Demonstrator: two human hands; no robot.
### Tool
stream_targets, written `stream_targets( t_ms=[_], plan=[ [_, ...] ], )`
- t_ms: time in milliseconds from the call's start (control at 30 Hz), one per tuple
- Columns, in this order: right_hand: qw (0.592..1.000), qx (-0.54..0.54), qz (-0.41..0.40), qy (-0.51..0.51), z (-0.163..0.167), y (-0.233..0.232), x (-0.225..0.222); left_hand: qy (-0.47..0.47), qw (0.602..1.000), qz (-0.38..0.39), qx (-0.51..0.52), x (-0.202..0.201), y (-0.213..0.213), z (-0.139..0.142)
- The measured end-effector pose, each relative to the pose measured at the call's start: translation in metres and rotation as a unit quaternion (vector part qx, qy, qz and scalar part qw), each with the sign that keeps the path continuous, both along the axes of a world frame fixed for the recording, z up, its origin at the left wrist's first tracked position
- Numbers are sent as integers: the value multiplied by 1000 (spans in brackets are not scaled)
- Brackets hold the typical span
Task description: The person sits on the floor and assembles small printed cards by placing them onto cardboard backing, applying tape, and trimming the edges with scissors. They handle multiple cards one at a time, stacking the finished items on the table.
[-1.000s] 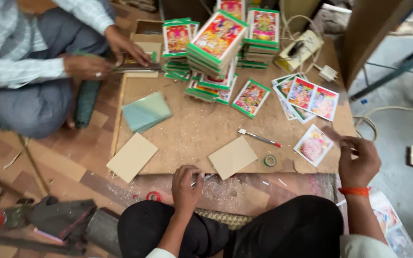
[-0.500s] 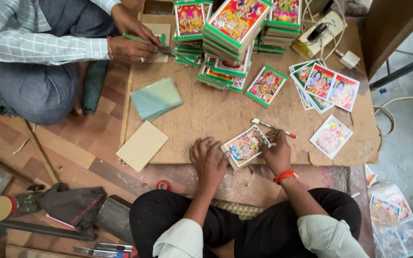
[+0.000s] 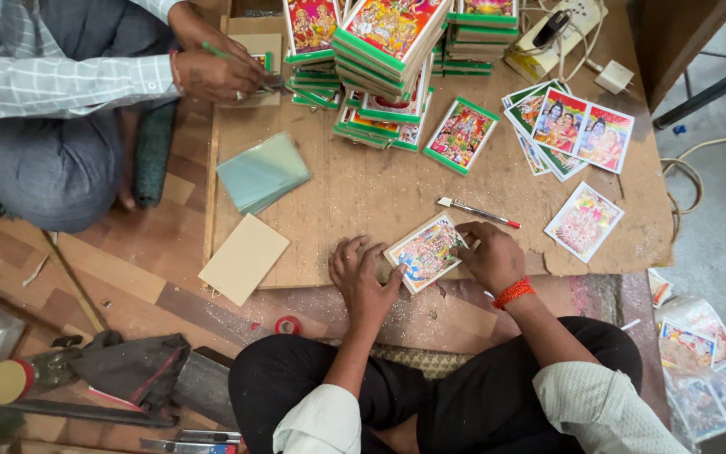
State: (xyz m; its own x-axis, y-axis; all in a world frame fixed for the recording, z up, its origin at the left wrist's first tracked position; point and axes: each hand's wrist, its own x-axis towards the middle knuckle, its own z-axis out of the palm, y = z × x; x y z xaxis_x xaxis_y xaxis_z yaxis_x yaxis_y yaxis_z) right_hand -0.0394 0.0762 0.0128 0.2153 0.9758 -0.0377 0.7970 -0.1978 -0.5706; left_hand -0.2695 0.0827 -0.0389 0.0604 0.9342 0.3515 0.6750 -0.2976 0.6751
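Observation:
My left hand (image 3: pixel 365 275) and my right hand (image 3: pixel 489 255), which wears a red thread at the wrist, both rest on a colourful picture print (image 3: pixel 424 251). The print lies tilted at the near edge of a wooden work board (image 3: pixel 363 193). The left fingers press its left edge and the right fingers hold its right edge. What lies under the print is hidden.
Stacks of green-edged framed pictures (image 3: pixel 388 42) fill the far side. Loose prints (image 3: pixel 566 126), a single print (image 3: pixel 583 220) and a pen (image 3: pixel 476 212) lie to the right. Glass sheets (image 3: pixel 262 172) and a tan square board (image 3: pixel 244 258) lie left. A co-worker's hands (image 3: pixel 212 71) work at the far left.
My right hand was out by a loose print on the right; it brought a print to the middle, over the tan square there. Both hands now press on it.

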Motion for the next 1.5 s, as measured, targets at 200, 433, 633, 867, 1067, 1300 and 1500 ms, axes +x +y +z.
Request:
stream_targets(
  t_ms=[200, 433, 633, 867, 1067, 1300, 1500],
  plan=[
    [999, 36, -7, -24, -3, 0, 10, 5, 1000, 5, -5, 1, 0, -1],
    [999, 31, 14, -34, 0, 2, 35, 5, 1000, -2, 9, 1, 0, -1],
    [1000, -10, 9, -12, -1, 4, 34, 2, 1000, -5, 2, 1, 0, -1],
    [999, -22, 3, 27, -3, 5, 38, 0, 1000, -6, -4, 1, -1, -1],
    [999, -37, 0, 13, -9, 4, 36, -5, 1000, -6, -1, 0, -1, -1],
    [999, -39, -3, 4, -4, 4, 35, -6, 1000, -10, -5, 0, -1, -2],
    [998, -43, -3, 34, -7, 4, 36, 7, 1000, -7, -26, 0, -1, -3]
  ],
)
